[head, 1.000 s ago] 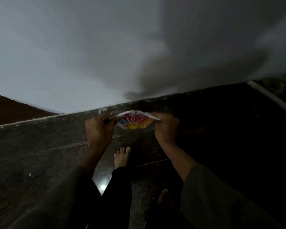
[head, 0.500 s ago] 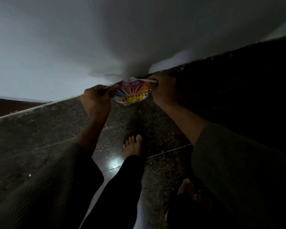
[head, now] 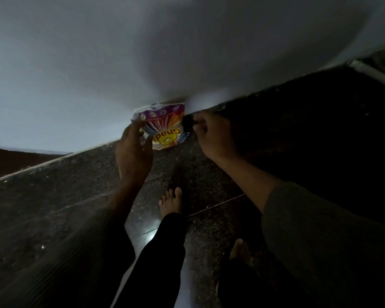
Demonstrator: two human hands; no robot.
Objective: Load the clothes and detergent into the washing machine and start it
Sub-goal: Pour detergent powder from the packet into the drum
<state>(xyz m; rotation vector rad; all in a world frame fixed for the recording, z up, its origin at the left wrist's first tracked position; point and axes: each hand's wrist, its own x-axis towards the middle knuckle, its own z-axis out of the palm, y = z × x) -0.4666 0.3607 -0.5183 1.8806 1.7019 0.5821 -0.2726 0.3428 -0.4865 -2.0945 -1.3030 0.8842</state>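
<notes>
Detergent packet [head: 165, 130] at wall base, touching left hand [head: 133, 150]; right hand [head: 213, 136] just beside.

A dim grey wall [head: 98, 63] fills everything from nine o'clock round to two. Under me lies a dark speckled stone floor [head: 53, 196], with thin joint lines and a small bright glint of light near six o'clock. My bare feet stand on it, one [head: 171, 202] near the middle, the other [head: 240, 250] toward five, below black trouser legs [head: 156, 263]. A pale pipe [head: 373, 72] runs at two o'clock.
</notes>
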